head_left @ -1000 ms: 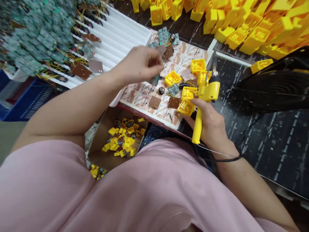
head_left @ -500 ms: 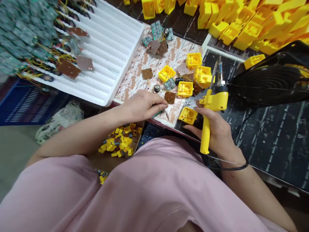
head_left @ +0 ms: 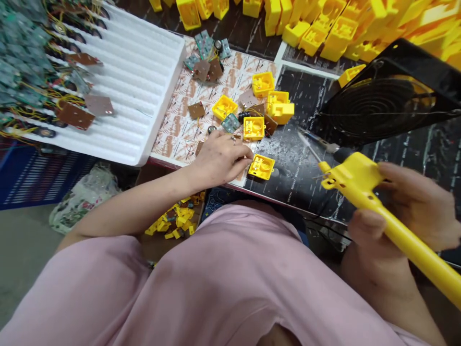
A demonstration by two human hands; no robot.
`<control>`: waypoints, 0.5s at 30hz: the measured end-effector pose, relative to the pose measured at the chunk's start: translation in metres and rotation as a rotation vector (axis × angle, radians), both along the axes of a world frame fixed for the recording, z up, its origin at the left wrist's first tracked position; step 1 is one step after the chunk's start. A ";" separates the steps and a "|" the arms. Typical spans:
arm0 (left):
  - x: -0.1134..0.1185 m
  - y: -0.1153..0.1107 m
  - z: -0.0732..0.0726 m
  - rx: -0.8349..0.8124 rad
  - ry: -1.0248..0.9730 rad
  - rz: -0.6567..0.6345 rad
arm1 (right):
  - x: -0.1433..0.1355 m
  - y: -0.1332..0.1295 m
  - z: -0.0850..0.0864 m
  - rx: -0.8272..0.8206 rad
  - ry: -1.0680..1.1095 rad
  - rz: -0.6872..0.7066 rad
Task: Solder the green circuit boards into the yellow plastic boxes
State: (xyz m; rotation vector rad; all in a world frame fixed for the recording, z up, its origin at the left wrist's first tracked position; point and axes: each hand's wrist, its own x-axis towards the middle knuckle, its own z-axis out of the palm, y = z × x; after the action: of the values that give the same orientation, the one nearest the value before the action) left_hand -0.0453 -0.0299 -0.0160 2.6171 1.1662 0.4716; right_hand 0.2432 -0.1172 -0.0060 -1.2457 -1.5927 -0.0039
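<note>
My right hand (head_left: 399,211) is wrapped round a yellow soldering gun (head_left: 363,180), its metal tip pointing up and left over the black mat. My left hand (head_left: 226,161) has its thumb and forefinger together at the left edge of a small open yellow case (head_left: 261,166) near the table's front edge. Just behind that hand sit another yellow case (head_left: 254,129), a green circuit board (head_left: 230,123) and a small round black part (head_left: 212,129). More yellow cases (head_left: 224,107) and brown boards (head_left: 196,110) lie further back.
A white ridged foam tray (head_left: 144,86) at the left bears many green boards (head_left: 21,72) with wires. A black fan (head_left: 382,101) stands at the right. Yellow cases (head_left: 334,33) are heaped at the back. Below the table, a box holds yellow pieces (head_left: 176,218).
The view has shifted. My right hand has moved right and nearer with the soldering gun, away from the front yellow case. My left hand has moved to that case's edge.
</note>
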 end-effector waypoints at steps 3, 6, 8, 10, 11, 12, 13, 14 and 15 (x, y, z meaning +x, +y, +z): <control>0.005 -0.001 0.000 -0.019 0.010 -0.001 | 0.001 0.008 -0.005 0.094 0.210 -0.071; 0.007 -0.002 -0.001 -0.028 -0.022 0.009 | 0.000 0.010 -0.012 0.064 0.403 -0.095; 0.007 -0.003 -0.002 -0.005 -0.038 0.027 | 0.001 0.006 -0.015 0.017 0.379 -0.056; 0.007 -0.003 -0.005 0.048 -0.037 0.038 | 0.003 0.001 -0.018 -0.051 0.302 0.053; 0.008 -0.003 -0.006 0.085 -0.032 0.040 | 0.004 -0.002 -0.018 -0.085 0.267 0.106; 0.008 -0.004 -0.008 0.125 -0.028 0.041 | 0.005 -0.005 -0.019 -0.116 0.238 0.143; 0.008 -0.004 -0.009 0.162 -0.026 0.044 | 0.006 -0.007 -0.018 -0.135 0.212 0.158; 0.009 -0.005 -0.010 0.190 -0.028 0.047 | 0.007 -0.010 -0.017 -0.153 0.183 0.160; 0.009 -0.007 -0.011 0.206 -0.033 0.050 | 0.007 -0.012 -0.016 -0.162 0.154 0.162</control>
State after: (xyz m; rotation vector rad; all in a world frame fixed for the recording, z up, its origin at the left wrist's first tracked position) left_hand -0.0367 -0.0370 -0.0271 2.7448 1.2348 0.6757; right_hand 0.2503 -0.1293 -0.0221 -1.2058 -1.5782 0.3225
